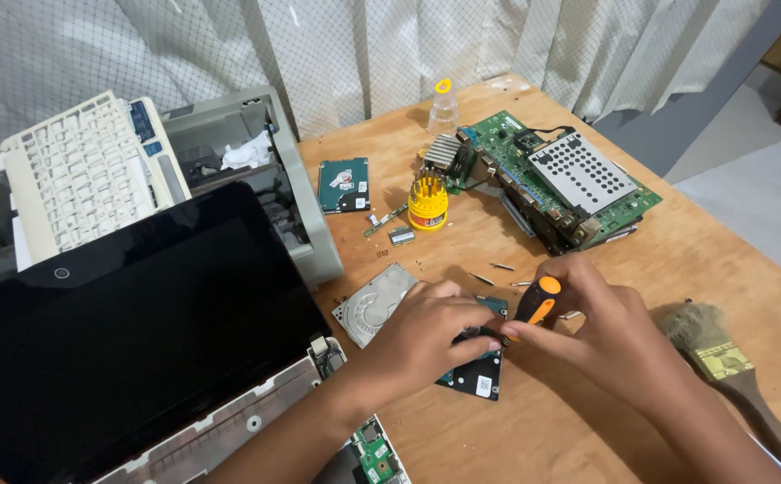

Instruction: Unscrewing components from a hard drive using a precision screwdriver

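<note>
My left hand presses down on a small hard drive that lies circuit side up on the wooden table. My right hand grips an orange and black screwdriver, its tip pointing down at the drive under my left fingers. A silver drive cover plate lies just left of my left hand. Loose bits and screws are scattered just beyond my hands.
An open laptop with a dark screen fills the left. Behind it sit a white keyboard and a grey case. Further back lie another hard drive, a yellow bit holder, a green circuit board, a clear bottle. A brush lies right.
</note>
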